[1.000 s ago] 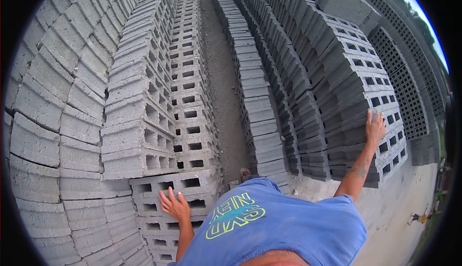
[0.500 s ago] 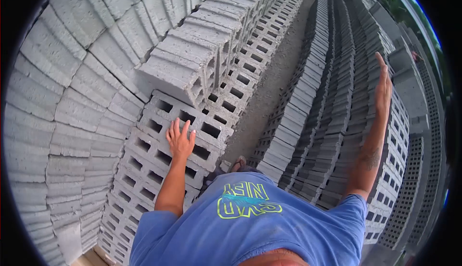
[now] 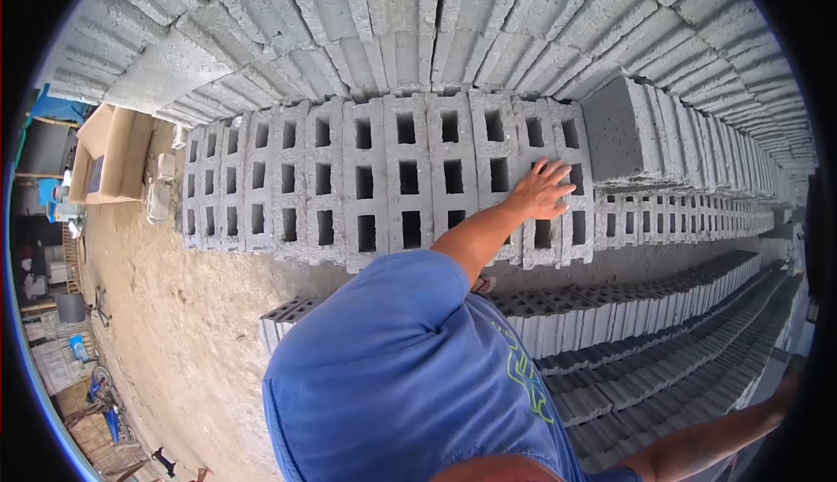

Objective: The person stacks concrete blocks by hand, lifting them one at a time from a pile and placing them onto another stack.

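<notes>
My left hand (image 3: pixel 542 190) lies with its fingers spread on the hollow-faced top of a row of grey concrete blocks (image 3: pixel 429 155). It is near the row's right part, just left of a raised tier of stacked blocks (image 3: pixel 617 129). Nothing is gripped in it. My right arm reaches out to the lower right, where my right hand (image 3: pixel 790 384) is dark and blurred at the rim of the view. Its fingers cannot be made out. Below that arm's line run long rows of blocks (image 3: pixel 663 369).
A tall wall of blocks (image 3: pixel 401 11) rises behind the row. Another low row (image 3: pixel 575 325) stands across a narrow aisle. Bare dirt ground (image 3: pixel 192 325) stretches left, with a brown box-like piece (image 3: pixel 126 151), a bicycle (image 3: pixel 109 403) and a dark animal (image 3: pixel 163 461).
My view has swung left, bringing the dirt yard into sight. My left hand is still resting on the blocks, now close to the raised tier. My right hand has gone to the view's edge.
</notes>
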Demonstrator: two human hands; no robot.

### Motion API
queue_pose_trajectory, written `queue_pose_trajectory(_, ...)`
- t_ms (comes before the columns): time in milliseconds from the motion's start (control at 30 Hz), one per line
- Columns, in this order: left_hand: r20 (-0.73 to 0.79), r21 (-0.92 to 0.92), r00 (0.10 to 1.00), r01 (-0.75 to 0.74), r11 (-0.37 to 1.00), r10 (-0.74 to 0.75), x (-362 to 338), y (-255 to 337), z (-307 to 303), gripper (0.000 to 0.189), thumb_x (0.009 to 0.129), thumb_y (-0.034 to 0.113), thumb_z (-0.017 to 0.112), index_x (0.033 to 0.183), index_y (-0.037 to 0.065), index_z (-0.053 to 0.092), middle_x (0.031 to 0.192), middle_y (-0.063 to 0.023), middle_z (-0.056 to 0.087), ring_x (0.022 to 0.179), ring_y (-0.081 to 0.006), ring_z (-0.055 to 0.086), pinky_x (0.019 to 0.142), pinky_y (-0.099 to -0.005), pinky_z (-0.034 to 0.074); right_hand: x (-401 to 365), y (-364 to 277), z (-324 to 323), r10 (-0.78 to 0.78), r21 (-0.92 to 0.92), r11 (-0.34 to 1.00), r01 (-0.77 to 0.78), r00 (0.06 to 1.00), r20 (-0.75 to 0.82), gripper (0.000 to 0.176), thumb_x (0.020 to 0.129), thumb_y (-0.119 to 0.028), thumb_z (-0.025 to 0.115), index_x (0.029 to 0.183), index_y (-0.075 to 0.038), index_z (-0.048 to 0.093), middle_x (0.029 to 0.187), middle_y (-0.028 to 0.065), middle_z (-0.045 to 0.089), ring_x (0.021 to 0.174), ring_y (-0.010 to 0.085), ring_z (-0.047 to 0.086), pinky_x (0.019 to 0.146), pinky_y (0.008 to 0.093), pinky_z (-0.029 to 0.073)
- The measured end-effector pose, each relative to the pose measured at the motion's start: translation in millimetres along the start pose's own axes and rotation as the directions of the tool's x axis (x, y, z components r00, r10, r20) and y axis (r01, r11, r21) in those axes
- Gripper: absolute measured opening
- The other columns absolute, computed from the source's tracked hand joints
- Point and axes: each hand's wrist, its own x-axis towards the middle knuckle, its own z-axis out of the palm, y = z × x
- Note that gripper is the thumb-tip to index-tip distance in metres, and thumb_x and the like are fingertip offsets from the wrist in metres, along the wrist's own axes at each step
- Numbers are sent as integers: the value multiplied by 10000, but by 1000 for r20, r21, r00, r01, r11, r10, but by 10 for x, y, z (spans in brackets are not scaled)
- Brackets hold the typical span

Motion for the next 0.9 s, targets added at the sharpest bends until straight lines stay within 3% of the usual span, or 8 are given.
queue_pose_trajectory(100,52,-32,998,-40,999,42,-6,-34,-29,560,877,500,534,1354,206,512,1522,-153,251,1433,-317,161,1160,-533,89,-168,-350,276,279,215,948,-234,936,-215,797,962,-598,64,1487,1,30,1579,123,-21,1464,251,-27,1185,380,-52)
queue_pose_trajectory(267,208,-99,971,-95,991,114,30,-156,-166,715,791,580,592,1384,196,483,1528,-190,230,1437,-361,125,1154,-545,67,-946,-6,188,52,-457,875,160,908,416,787,967,-611,112,1442,0,253,1495,153,250,1421,275,176,1170,400,90)
queue_pose_trajectory(367,246,-102,964,-78,992,101,-82,-231,-160,669,815,505,591,1376,157,485,1515,-235,231,1428,-396,137,1144,-546,115,-1706,351,273,168,-515,830,216,783,598,801,970,-619,141,1416,0,386,1444,171,413,1395,290,298,1160,412,175)
queue_pose_trajectory(500,68,-198,996,-46,979,60,-1109,-196,-446,550,867,332,578,1356,101,481,1475,-230,273,1407,-402,177,1113,-551,187,-2839,1128,176,614,-539,771,-340,621,487,788,972,-617,143,1415,-17,399,1448,169,410,1388,310,312,1151,448,191)
queue_pose_trajectory(633,-133,-212,990,16,977,-45,-2247,-124,-523,520,823,266,640,1299,96,519,1370,-212,371,1330,-404,285,1064,-530,267,-3887,1567,508,826,-440,534,-722,335,453,841,954,-657,189,1404,23,393,1432,190,426,1368,305,349,1123,451,233)
queue_pose_trajectory(767,-182,-232,974,93,968,-137,-3018,-31,-591,472,800,193,650,1252,102,551,1359,-189,390,1328,-379,308,1055,-505,294,-4732,1681,1200,719,-447,454,-771,20,695,818,953,-655,208,1406,-1,397,1380,177,486,1291,310,455,1078,462,309)
queue_pose_trajectory(833,-192,-216,971,101,971,-144,-3240,-43,-685,451,797,172,648,1234,106,562,1348,-180,403,1322,-369,323,1049,-499,304,-5082,1615,1570,570,-444,525,-726,-88,817,763,976,-603,252,1356,28,453,1318,190,539,1232,311,511,1047,436,354)
queue_pose_trajectory(900,-231,-190,953,154,970,-196,-3451,-73,-836,414,804,153,636,1213,119,577,1318,-161,432,1309,-358,345,1041,-490,316,-5204,1354,1848,422,-425,790,-442,-112,900,644,986,-511,370,1289,38,518,1178,246,616,1147,319,585,969,388,426)
